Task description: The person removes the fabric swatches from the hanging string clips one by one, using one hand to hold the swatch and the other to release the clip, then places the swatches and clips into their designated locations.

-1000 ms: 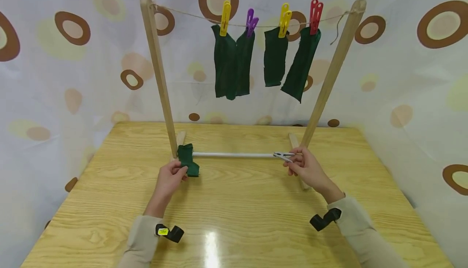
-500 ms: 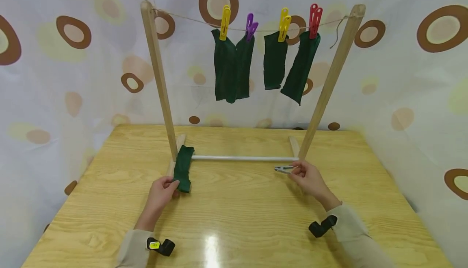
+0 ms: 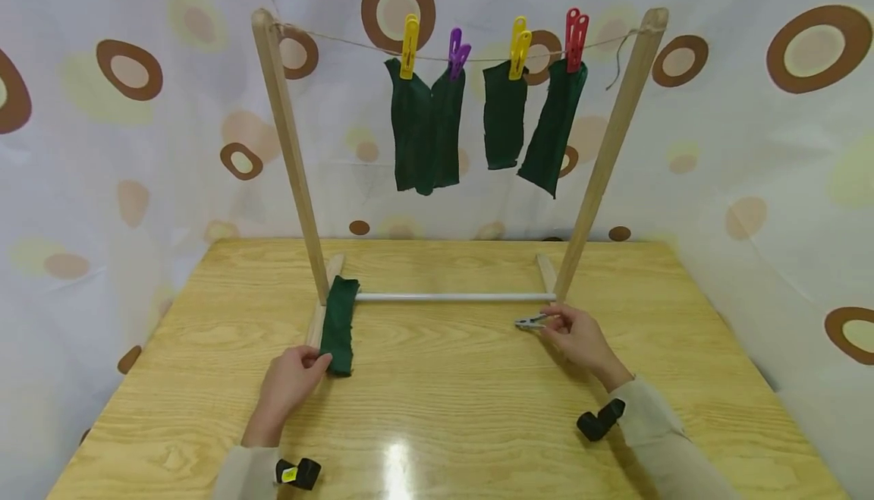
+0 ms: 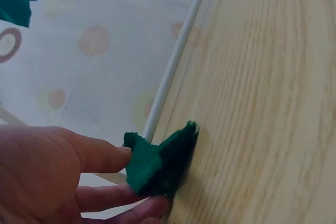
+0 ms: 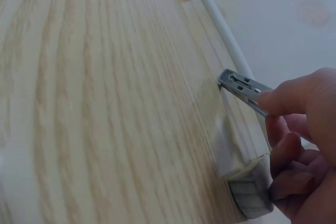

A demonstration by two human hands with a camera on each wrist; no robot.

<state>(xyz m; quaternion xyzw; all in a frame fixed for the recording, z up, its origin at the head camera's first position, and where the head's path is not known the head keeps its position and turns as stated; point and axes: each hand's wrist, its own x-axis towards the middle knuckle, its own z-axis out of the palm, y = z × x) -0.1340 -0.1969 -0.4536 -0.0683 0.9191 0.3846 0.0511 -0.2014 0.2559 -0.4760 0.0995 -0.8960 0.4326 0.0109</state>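
Note:
My left hand point(image 3: 290, 386) pinches the near end of a dark green strip of cloth point(image 3: 337, 325) between thumb and fingers. The strip reaches back over the left foot of the wooden frame, its far end beside the left post. In the left wrist view the held end of the cloth point(image 4: 152, 166) is bunched just above the table. At the right, my right hand point(image 3: 576, 337) pinches a grey clothespin point(image 3: 530, 322) by its handles, the tip pointing left. The right wrist view shows this clothespin point(image 5: 244, 87) above the table, close to the white rod.
A string point(image 3: 355, 42) runs between two wooden posts, the left post point(image 3: 290, 151) and the right post point(image 3: 611, 151). Green cloths point(image 3: 504, 117) hang from it on yellow, purple and red clothespins. A white rod point(image 3: 451, 297) joins the frame's feet low over the wooden table point(image 3: 437, 386).
My left hand has moved toward me and left, drawing the folded green strip out flat and long. My right hand has come slightly nearer, with the clothespin lower and away from the rod.

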